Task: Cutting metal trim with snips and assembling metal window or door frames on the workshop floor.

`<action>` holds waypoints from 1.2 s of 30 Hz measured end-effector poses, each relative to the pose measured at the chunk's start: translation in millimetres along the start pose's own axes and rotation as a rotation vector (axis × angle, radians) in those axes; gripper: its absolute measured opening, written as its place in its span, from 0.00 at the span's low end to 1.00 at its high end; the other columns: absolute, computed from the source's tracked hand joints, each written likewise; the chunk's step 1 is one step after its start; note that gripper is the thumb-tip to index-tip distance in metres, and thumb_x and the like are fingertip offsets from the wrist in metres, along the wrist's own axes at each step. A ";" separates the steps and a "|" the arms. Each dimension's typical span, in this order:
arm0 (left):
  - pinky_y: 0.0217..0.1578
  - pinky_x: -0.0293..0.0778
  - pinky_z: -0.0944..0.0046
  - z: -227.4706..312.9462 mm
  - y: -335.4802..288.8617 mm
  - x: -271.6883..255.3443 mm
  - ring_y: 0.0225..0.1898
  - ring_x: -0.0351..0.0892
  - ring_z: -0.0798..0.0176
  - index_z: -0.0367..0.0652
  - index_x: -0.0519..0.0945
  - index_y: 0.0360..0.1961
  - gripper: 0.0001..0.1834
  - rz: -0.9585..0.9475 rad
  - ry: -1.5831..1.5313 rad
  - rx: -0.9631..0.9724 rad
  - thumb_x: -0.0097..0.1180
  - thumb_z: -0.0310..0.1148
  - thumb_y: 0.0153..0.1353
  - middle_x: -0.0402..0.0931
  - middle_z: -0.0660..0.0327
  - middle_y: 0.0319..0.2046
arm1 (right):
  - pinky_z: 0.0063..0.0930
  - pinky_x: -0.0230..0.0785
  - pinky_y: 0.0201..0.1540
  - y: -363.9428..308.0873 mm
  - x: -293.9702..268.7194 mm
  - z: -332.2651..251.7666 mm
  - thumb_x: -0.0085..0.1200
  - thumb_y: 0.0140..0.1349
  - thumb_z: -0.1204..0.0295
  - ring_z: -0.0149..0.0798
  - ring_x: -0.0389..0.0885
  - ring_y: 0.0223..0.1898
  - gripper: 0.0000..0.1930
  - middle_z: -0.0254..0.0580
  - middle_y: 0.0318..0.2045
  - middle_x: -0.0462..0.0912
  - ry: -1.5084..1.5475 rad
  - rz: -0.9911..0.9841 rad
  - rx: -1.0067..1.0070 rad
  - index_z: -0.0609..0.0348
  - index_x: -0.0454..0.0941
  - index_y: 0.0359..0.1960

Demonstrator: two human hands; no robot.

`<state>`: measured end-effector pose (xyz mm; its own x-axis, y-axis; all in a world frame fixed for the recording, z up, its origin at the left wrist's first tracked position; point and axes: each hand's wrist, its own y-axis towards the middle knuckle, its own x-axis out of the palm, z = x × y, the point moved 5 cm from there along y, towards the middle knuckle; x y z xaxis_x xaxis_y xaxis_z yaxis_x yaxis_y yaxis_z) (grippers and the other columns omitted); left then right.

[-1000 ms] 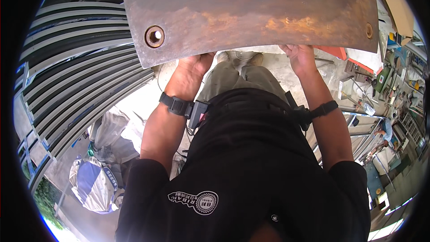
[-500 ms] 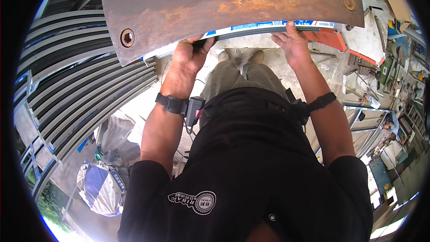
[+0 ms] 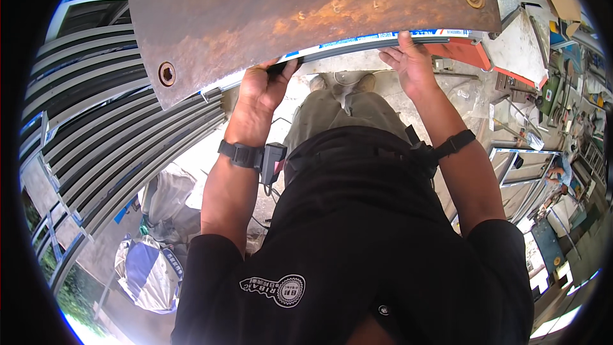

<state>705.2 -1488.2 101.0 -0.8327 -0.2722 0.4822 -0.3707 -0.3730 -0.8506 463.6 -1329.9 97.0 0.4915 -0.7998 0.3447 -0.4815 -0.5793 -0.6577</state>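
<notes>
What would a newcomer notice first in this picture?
Probably the big rusty metal plate across the top, with round holes near its two lower corners. Along its near edge, the left hand and right hand hold a long strip with blue and white markings. At the left, many grey bars lie in rows.

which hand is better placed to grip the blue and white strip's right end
Probably the right hand: it is nearer that end of the strip, its thumb lying over it, while the left hand is farther left.
</notes>
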 end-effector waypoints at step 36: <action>0.53 0.75 0.52 3.9 -2.0 -0.3 0.52 0.68 0.41 0.29 0.70 0.39 0.09 0.007 0.060 0.046 0.51 0.21 0.57 0.66 0.45 0.48 | 0.40 0.68 0.50 -3.4 4.5 1.4 0.57 0.57 0.52 0.45 0.75 0.48 0.29 0.44 0.44 0.76 -0.038 -0.032 -0.001 0.61 0.65 0.50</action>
<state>707.8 -1490.9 103.4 -0.8590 -0.2218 0.4614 -0.3465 -0.4115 -0.8430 468.5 -1331.3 99.9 0.5337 -0.7744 0.3398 -0.4661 -0.6046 -0.6459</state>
